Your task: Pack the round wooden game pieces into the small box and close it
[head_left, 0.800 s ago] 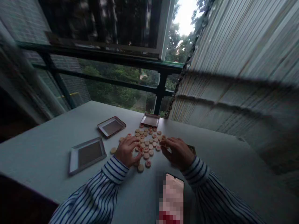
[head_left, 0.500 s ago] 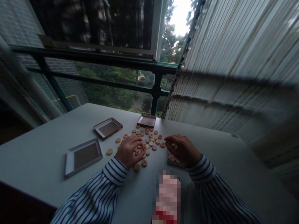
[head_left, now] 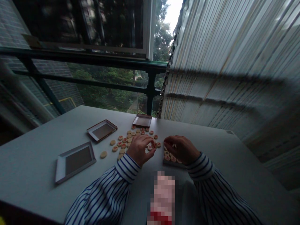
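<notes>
As a round red-marked disc (head_left: 154, 145), pinched by the left hand (head_left: 140, 149), is brought nearer the shallow grey box (head_left: 173, 163), the right hand's (head_left: 184, 149) hold cannot be told.

Exposure is dim, with a cool cast. Daylight enters from behind; 1 patch of sky (head_left: 174, 14) at upper centre-right is blown out. The tabletop (head_left: 70, 131) is palest towards its far edge, with soft shadows. Markings on the discs (head_left: 123, 145) are soft. Wide-angle stretch smears the curtain (head_left: 234, 47) at right. Coarse pixelation masks 1 area at bottom centre.
</notes>
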The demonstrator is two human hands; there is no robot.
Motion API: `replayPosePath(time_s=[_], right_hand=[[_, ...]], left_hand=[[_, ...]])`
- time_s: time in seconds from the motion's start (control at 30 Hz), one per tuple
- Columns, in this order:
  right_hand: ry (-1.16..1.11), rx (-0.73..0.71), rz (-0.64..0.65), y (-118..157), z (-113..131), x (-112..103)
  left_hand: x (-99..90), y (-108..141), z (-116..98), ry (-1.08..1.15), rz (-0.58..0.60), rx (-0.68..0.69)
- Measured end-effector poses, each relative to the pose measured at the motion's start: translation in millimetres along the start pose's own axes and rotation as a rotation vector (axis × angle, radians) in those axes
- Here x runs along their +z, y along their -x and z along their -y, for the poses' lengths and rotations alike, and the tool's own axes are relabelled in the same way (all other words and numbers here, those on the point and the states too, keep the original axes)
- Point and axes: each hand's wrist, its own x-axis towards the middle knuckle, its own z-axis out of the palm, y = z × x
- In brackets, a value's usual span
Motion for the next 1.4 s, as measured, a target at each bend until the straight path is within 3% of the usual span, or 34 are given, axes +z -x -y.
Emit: replayPosePath(time_s=[0.2,0.3,0.43,0.7,0.87,1.4], right_hand=[[-0.062,0.055,-0.002,2,-9,1],[-0.077,0.105,-0.005,3,-13,1],[-0.113,0.137,0.036,4,-18,2],[-0.264,0.145,0.073,3,-24,19],[-0.299,0.143,0.080,3,-21,18],[-0.311,0.092,0.094,2,-15,14]], left_hand=[[21.9,-13,-14,0.138,0.011,-0.076],[34.3,-10,-20,0.215,-0.023,-0.132],[44.3,-3,-23,0.274,0.019,-0.193],[48.5,3,-21,0.303,-0.025,-0.197],[48.6,4,-24,0.373,-0.043,-0.228],[58.3,6,-20,0.985,-0.044,-0.598]])
